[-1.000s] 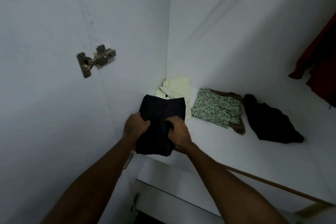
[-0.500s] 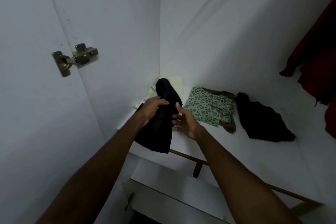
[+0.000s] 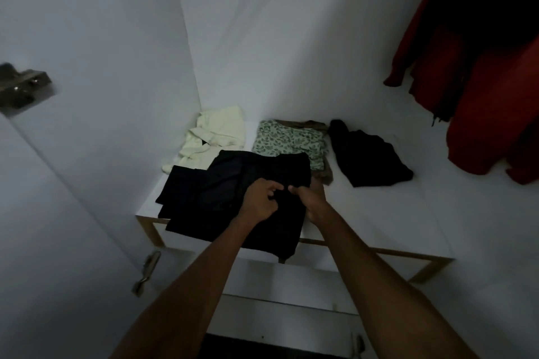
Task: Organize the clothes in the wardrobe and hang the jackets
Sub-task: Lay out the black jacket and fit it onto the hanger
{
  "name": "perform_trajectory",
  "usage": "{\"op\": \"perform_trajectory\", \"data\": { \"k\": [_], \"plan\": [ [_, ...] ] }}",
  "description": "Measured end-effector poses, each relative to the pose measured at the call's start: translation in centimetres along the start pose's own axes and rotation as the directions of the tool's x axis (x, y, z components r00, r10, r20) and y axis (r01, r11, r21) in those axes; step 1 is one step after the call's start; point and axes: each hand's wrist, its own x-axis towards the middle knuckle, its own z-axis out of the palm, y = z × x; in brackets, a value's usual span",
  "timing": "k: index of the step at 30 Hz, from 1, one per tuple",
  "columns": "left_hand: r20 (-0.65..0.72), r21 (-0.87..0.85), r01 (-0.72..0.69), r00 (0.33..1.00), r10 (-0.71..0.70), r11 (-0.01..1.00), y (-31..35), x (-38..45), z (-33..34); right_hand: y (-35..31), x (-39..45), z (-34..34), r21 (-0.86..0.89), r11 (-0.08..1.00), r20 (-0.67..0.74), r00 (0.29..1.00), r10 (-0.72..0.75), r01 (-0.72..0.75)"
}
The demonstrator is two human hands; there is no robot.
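Observation:
A dark navy garment [image 3: 221, 195] lies spread over the front left of the white wardrobe shelf [image 3: 393, 221], its lower part hanging past the front edge. My left hand [image 3: 259, 202] and my right hand [image 3: 310, 198] both pinch a fold of its cloth near its right side, close together. Behind it lie a cream garment [image 3: 215, 134] in the corner, a green leaf-print garment [image 3: 288, 140] on a brown one, and a crumpled black garment [image 3: 370, 157]. A red jacket [image 3: 478, 73] hangs at the right.
The wardrobe's white side wall [image 3: 116, 96] carries a metal hinge [image 3: 22, 87] at the left. A second hinge [image 3: 147, 272] sits lower by the shelf's wooden edge. White drawers [image 3: 288, 306] lie below the shelf.
The dark garment was held bunched above the shelf; it now lies spread flat on the shelf. Both hands have come together on a fold of it. The view has shifted right.

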Motion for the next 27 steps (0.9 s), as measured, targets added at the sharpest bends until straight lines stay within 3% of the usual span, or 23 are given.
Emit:
{"op": "perform_trajectory", "data": {
  "k": [2, 5, 7, 9, 11, 13, 14, 16, 18, 20, 21, 23, 27],
  "plan": [
    [-0.11, 0.092, 0.015, 0.994, -0.005, 0.996, 0.3, 0.0, 0.6, 0.5, 0.7, 0.1, -0.089, 0.994, -0.045, 0.997, -0.062, 0.058],
    [-0.286, 0.241, 0.319, 0.926, -0.247, 0.917, -0.3, -0.8, 0.4, 0.4, 1.0, 0.8, -0.251, 0.961, 0.013, 0.994, -0.113, 0.112],
    [-0.275, 0.195, 0.43, 0.887, -0.372, 0.882, -1.1, -1.5, -0.5, -0.2, 0.8, 1.4, -0.387, 0.907, -0.008, 0.983, -0.183, 0.165],
    [-0.247, 0.102, 0.413, 0.892, -0.379, 0.905, -1.6, -1.7, -0.8, -0.8, -0.1, 2.0, -0.594, 0.779, -0.116, 0.937, -0.328, 0.2],
    [-0.23, -0.017, 0.362, 0.906, -0.356, 0.932, -1.7, -1.1, -1.5, -0.9, -1.5, 3.1, -0.691, 0.657, -0.082, 0.87, -0.486, 0.302],
    [-0.139, -0.228, 0.389, 0.894, -0.426, 0.892, -1.3, -0.2, -2.4, -1.1, -3.3, 3.9, -0.672, 0.624, 0.106, 0.886, -0.452, 0.399],
    [-0.069, -0.383, 0.415, 0.878, -0.473, 0.825, -1.0, 0.3, -3.0, -1.5, -4.0, 4.0, -0.654, 0.634, 0.185, 0.9, -0.395, 0.413],
    [0.08, -0.595, 0.461, 0.849, -0.522, 0.659, -0.8, 0.1, -3.6, -2.5, -5.4, 4.0, -0.539, 0.769, 0.28, 0.934, -0.221, 0.343],
    [0.135, -0.655, 0.466, 0.847, -0.514, 0.595, -0.1, -0.2, -3.9, -3.6, -6.5, 3.5, -0.358, 0.911, 0.38, 0.923, -0.059, 0.206],
    [0.171, -0.746, 0.427, 0.864, -0.473, 0.51, 1.4, 0.3, -4.3, -4.4, -6.7, 2.9, -0.271, 0.945, 0.443, 0.895, -0.045, 0.182],
    [0.195, -0.791, 0.405, 0.877, -0.439, 0.458, 1.7, 0.6, -4.6, -4.6, -6.8, 3.3, -0.249, 0.947, 0.437, 0.896, -0.076, 0.202],
    [0.289, -0.777, 0.409, 0.907, -0.307, 0.478, 4.5, 1.4, -3.6, -4.6, -6.7, 1.4, -0.178, 0.951, 0.296, 0.936, -0.193, 0.252],
    [0.31, -0.639, 0.274, 0.947, -0.086, 0.718, 6.8, 1.3, -0.9, -4.2, -6.5, -3.6, -0.135, 0.949, -0.074, 0.952, -0.296, 0.284]
  ]
}}
